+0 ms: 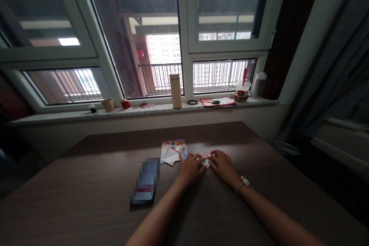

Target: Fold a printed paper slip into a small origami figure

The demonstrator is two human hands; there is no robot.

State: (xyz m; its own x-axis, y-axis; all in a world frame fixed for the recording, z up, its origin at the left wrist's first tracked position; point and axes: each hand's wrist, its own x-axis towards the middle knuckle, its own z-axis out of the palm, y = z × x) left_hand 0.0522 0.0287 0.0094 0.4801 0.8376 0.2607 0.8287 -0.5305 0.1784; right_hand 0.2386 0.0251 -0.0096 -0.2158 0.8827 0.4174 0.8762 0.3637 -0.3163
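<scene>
On the brown table a small piece of folded paper point(206, 162), white with red edges, lies between my two hands. My left hand point(190, 170) presses its fingertips on the paper's left side. From the right, my right hand point(224, 166) holds the opposite side with thumb and fingers, a bracelet round its wrist. Much of the paper is hidden under the fingers. Just left of my left hand rests another folded white paper point(171, 156), partly over a colourful printed sheet point(165, 147).
A phone point(145, 180), its screen blurred out, lies left of my left forearm. Along the windowsill point(138, 113) stand a tall beige thermos point(175, 91), a paper cup point(108, 105), a plastic cup with a red straw point(242, 87), and papers point(226, 102) with scissors point(215, 102) on top.
</scene>
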